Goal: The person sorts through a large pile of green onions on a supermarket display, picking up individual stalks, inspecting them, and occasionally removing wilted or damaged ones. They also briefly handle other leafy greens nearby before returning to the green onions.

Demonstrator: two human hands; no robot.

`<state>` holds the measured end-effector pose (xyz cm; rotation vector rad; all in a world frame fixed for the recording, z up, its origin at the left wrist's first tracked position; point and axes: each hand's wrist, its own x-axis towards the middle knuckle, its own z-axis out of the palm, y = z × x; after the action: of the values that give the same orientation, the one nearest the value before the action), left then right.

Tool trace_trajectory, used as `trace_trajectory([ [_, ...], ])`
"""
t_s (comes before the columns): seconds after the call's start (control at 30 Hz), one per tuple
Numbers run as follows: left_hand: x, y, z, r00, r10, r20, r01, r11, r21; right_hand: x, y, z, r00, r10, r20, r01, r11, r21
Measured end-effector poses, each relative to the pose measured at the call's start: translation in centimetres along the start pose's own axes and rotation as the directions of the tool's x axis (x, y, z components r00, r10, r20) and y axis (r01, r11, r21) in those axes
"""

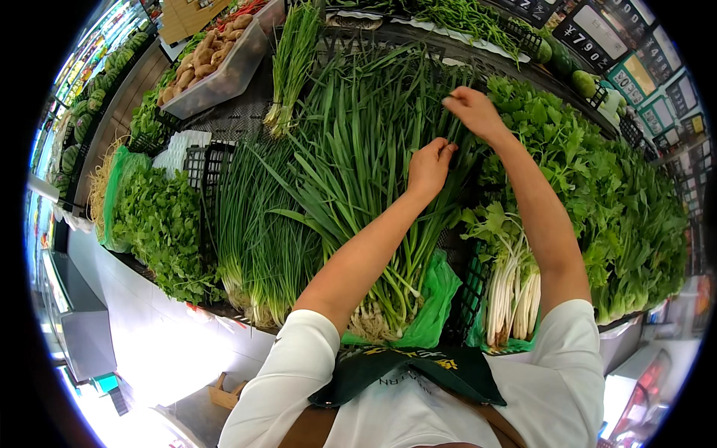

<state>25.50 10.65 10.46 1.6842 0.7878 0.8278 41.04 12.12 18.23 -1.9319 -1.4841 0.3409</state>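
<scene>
A wide pile of green garlic (pixel 350 162), with flat leaves and white rooted ends, lies in front of me. My left hand (pixel 431 168) rests at the pile's right side, fingers curled and thumb against forefinger among the leaves. Further out, my right hand (pixel 473 115) is over the leaf tips with its fingers bent together; the fingertips are blurred. Whether either hand pinches a leaf is hidden. Below the hands, a green plastic bag (pixel 440 302) lies under the root ends. Leafy celery (pixel 538 129) borders my right forearm.
Thin spring onions (pixel 263 224) and coriander (pixel 159 229) lie to the left. A clear plastic tub (pixel 224 84) holds brown tubers behind them. White-stemmed celery (pixel 504 297) stands beside a black crate wall (pixel 470 285). Price signs (pixel 594 33) line the upper right.
</scene>
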Motion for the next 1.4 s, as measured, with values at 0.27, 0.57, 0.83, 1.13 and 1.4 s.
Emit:
trace_trajectory([
  [0.27, -0.3, 0.1, -0.3, 0.984, -0.028, -0.174, 0.017, 0.998, -0.066, 0.5, 0.0, 0.7, 0.93, 0.027, 0.366, 0.043, 0.982, -0.184],
  [0.57, -0.4, 1.3, -1.6, 0.998, -0.063, 0.006, 0.062, 0.993, 0.104, -3.8, -3.4, -1.6, 0.9, -0.258, 0.352, 0.378, 0.864, -0.333],
  [0.83, -0.7, -0.5, -1.9, 0.99, -0.083, -0.113, 0.057, 0.974, -0.221, -2.9, -0.8, -2.6, 0.954, 0.293, -0.059, -0.204, 0.784, 0.587],
  [1.13, -2.9, 2.4, -5.7, 0.915, -0.391, 0.097, 0.232, 0.314, -0.921, -8.0, -9.9, -10.0, 0.966, -0.182, -0.184, 0.224, 0.944, 0.243],
  [1.4, -6.8, 5.3, -4.5, 0.761, -0.412, 0.502, 0.497, -0.127, -0.858, -13.3, -12.8, -4.4, 0.853, -0.439, 0.283, 0.514, 0.802, -0.305],
])
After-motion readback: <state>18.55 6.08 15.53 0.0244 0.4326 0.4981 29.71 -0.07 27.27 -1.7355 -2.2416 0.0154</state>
